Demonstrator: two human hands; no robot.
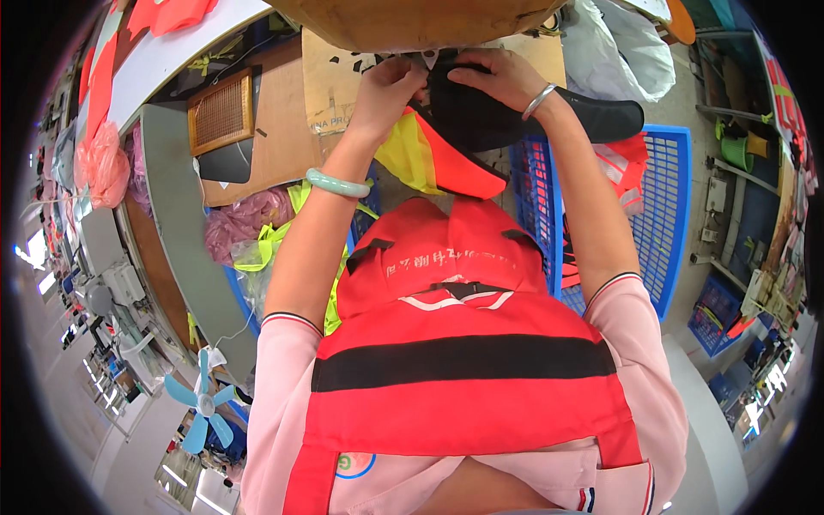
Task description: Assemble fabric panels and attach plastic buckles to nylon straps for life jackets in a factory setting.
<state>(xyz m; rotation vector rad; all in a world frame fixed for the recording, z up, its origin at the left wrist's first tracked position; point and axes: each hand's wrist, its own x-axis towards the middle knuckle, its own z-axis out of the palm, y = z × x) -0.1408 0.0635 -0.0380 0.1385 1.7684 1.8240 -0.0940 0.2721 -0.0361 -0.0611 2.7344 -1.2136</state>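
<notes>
My left hand (pixel 393 86) is closed in a pinch beside small black scraps; what its fingertips hold is too small to make out. Just to the right, my right hand (pixel 505 81) has its fingers bent and gripping the edge of a black, smooth, curved piece (pixel 481 120), whose material I cannot tell. That piece stretches to a rounded end at the right. Below my hands hangs a yellow and orange-red fabric piece (pixel 459 163). A large brown rounded cover (pixel 412 26) overhangs the work spot and hides part of the fingertips' surroundings.
A brown cardboard sheet (pixel 287 129) lies to the left, with a wood-framed woven panel (pixel 221 112) on it. Blue plastic crates (pixel 674 197) with fabric stand beside my lap. At upper right hangs a white plastic bag (pixel 614 56). A small blue fan (pixel 204 403) is at lower left.
</notes>
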